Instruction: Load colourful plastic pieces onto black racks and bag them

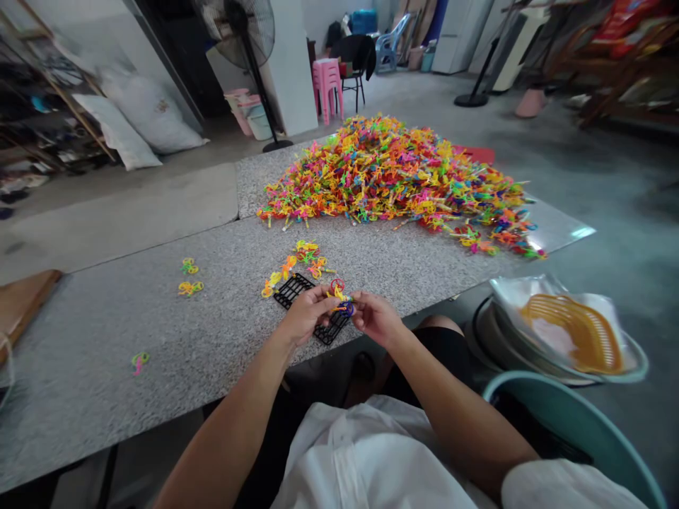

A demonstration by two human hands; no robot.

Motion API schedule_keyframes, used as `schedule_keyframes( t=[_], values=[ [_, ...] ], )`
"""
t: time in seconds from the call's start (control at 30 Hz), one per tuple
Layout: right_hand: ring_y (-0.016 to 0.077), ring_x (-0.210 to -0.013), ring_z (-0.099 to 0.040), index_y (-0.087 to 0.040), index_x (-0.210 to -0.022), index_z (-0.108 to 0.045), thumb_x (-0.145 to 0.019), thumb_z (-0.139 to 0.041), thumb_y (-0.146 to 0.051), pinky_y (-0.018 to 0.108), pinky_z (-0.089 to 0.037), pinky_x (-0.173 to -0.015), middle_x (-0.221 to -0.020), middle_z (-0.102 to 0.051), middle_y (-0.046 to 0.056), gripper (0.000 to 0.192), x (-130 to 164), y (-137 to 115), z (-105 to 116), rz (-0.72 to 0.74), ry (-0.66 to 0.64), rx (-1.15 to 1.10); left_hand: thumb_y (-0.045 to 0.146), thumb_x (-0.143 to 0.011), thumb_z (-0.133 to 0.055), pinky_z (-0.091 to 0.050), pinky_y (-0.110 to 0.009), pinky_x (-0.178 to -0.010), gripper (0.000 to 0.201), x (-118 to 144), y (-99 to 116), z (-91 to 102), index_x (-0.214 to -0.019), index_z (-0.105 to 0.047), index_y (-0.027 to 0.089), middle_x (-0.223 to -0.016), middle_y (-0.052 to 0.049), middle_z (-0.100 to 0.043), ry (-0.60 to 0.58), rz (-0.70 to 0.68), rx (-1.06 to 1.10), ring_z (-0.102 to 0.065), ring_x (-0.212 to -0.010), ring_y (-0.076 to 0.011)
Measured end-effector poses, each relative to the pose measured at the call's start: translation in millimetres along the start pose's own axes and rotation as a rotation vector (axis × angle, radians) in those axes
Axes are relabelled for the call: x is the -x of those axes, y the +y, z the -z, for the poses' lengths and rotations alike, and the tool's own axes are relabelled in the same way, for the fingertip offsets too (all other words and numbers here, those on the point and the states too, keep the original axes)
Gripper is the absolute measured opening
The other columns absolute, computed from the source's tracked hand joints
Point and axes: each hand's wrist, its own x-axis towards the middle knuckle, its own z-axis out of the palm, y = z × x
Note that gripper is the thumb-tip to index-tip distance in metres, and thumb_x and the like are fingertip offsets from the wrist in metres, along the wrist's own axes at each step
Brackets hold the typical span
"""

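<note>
Beyond both hands, a big heap of coloured plastic pieces [397, 177] covers the far worktop [106, 339]. Under the hands lies a black grid tray [297, 288]. Left hand [308, 311] and right hand [374, 317] together pinch a small cluster of coloured rings [341, 300]. Judging by the fingertip grip, a ring could slip and drop off the near edge.

Ahead of my hands [342, 314], loose plastic pieces [300, 265] and a large pile [397, 177] block passage; bare tabletop [106, 318] lies leftward.
</note>
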Motion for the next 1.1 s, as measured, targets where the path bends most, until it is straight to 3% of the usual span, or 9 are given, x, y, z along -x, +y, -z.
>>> schedule_keyframes(
  t=[0.33, 0.5, 0.73, 0.9, 1.1],
  values=[
    [0.0114, -0.048, -0.055, -0.021, -0.091, -0.070, -0.075, -0.091, -0.050, 0.022, -0.040, -0.039, -0.068, -0.067, -0.001, 0.039, 10.4, 3.6, -10.8, 0.059, 0.012, 0.117, 0.048, -0.063, -0.099, -0.043, -0.019, -0.051, 0.052, 2.0, -12.1, 13.1, -0.097, -0.078, 0.015, -0.085, -0.003, -0.069, -0.012, 0.100, 0.079, -0.054, -0.066, -0.0090],
    [0.0128, -0.048, -0.054, -0.023, -0.092, -0.069, -0.074, -0.090, -0.058, 0.024, -0.042, -0.042, -0.063, -0.063, -0.003, 0.044, 11.8, 2.0, -12.5, 0.113, 0.010, 0.248, 0.048, -0.067, -0.097, -0.047, -0.021, -0.054, 0.049, 6.4, -9.6, 16.2, -0.096, -0.077, 0.015, -0.091, -0.005, -0.071, -0.036, 0.113, -0.007, -0.059, -0.070, -0.0114],
    [0.0164, -0.057, -0.062, -0.024, -0.103, -0.071, -0.093, -0.075, -0.061, 0.029, -0.050, -0.058, -0.067, -0.068, -0.001, 0.039, 21.6, -12.4, -9.0, 0.235, -0.171, 0.638, 0.053, -0.070, -0.094, -0.050, -0.023, -0.058, 0.049, 22.2, -14.1, 20.1, -0.097, -0.078, 0.015, -0.090, -0.006, -0.073, -0.046, 0.129, -0.121, -0.060, -0.068, -0.0119],
    [0.0161, -0.061, -0.061, -0.025, -0.104, -0.073, -0.097, -0.072, -0.051, 0.027, -0.044, -0.059, -0.067, -0.068, -0.001, 0.027, 23.7, -14.3, -10.4, 0.280, -0.223, 0.956, 0.056, -0.070, -0.092, -0.049, -0.025, -0.057, 0.049, 25.9, -28.5, 24.2, -0.090, -0.076, 0.014, -0.081, -0.003, -0.069, 0.044, 0.124, -0.276, -0.058, -0.064, -0.0124],
    [0.0166, -0.062, -0.061, -0.025, -0.105, -0.078, -0.095, -0.074, -0.051, 0.027, -0.047, -0.060, -0.070, -0.068, -0.001, 0.029, 13.3, -9.4, -10.8, 0.188, -0.207, 0.882, 0.055, -0.072, -0.091, -0.053, -0.025, -0.065, 0.048, 32.5, -25.4, 35.3, -0.098, -0.078, 0.017, -0.099, -0.008, -0.075, 0.036, 0.088, -0.152, -0.066, -0.083, -0.0179]
  ],
)
